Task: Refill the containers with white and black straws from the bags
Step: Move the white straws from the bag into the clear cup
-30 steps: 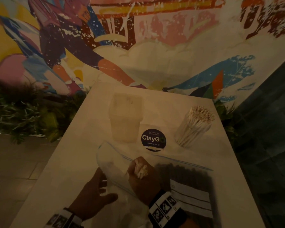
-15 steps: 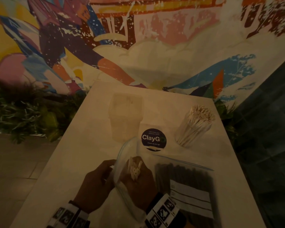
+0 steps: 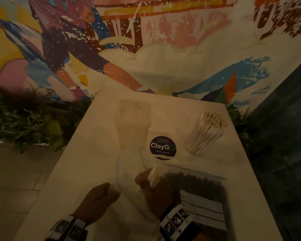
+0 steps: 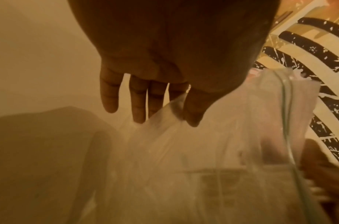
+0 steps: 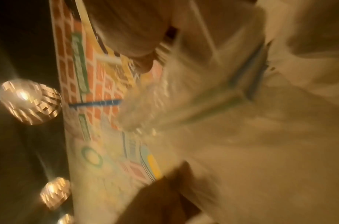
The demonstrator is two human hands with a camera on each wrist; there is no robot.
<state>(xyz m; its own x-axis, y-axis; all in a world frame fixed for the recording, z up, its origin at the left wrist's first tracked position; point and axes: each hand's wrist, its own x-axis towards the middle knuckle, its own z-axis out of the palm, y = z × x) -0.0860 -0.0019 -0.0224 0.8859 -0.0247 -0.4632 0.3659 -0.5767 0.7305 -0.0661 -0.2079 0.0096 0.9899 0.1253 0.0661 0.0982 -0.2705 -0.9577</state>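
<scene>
My right hand [image 3: 153, 190] grips a small bundle of white straws [image 3: 155, 174] at the mouth of a clear zip bag [image 3: 127, 173] lying on the table. My left hand [image 3: 99, 199] is on the bag's left side, and its thumb and forefinger pinch the clear bag's plastic [image 4: 183, 144]. A second zip bag holding black straws [image 3: 196, 185] lies to the right, under my right wrist. Further back stand an empty-looking clear container [image 3: 134, 122] and a container full of white straws [image 3: 205, 134]. The right wrist view is blurred and shows the white straws [image 5: 143, 109] and the bag's zip strip [image 5: 251, 78].
A round dark "ClayGo" sticker [image 3: 162, 147] lies on the pale table [image 3: 73, 171] between the two containers. Green plants [image 3: 24, 122] and a painted mural wall [image 3: 146, 49] lie beyond the table's far and left edges. A dark wall runs along the right.
My left hand went from lying open beside the clear bag to pinching its plastic, then drew back left. My right hand, still holding the white straws, moved slightly right and away.
</scene>
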